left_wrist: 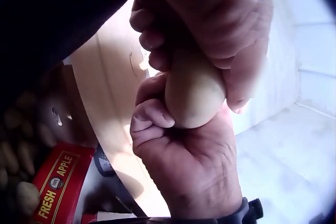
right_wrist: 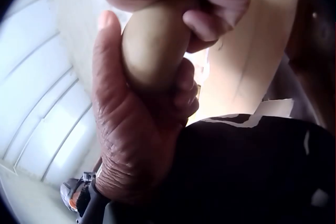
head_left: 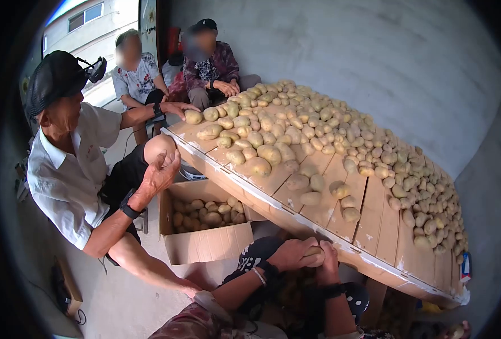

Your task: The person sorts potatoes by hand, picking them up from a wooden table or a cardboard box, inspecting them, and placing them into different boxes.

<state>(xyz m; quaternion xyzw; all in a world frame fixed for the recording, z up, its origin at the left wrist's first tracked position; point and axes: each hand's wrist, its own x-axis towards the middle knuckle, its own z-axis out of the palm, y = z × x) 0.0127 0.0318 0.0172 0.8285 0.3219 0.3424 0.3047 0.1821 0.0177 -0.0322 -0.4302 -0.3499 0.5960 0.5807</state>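
The left hand [head_left: 290,255] and the right hand [head_left: 328,264] are pressed together around one potato [head_left: 314,257], both with fingers curled on it, just beside the near edge of the table [head_left: 369,226]. This table has a tan top with lines like boards, and a white, worn edging; behind it rises a grey wall [head_left: 341,39], and on the left lies a pale floor [head_left: 120,299]. The fingers hide a good part of the held potato. Under the table it is dark, so the things there are hard to make out, and black borders cut the corners of the head view. A wide heap of potatoes [head_left: 324,121] covers the far part of the table. Beside the near edge, a cardboard box [head_left: 208,247] contains more of them, and the left wrist view shows a red box [left_wrist: 60,182] with the words "FRESH APPLE". A person in white shirt [head_left: 64,161] sits at the left, one hand touching a potato; two other persons sit behind, near the bright opening.
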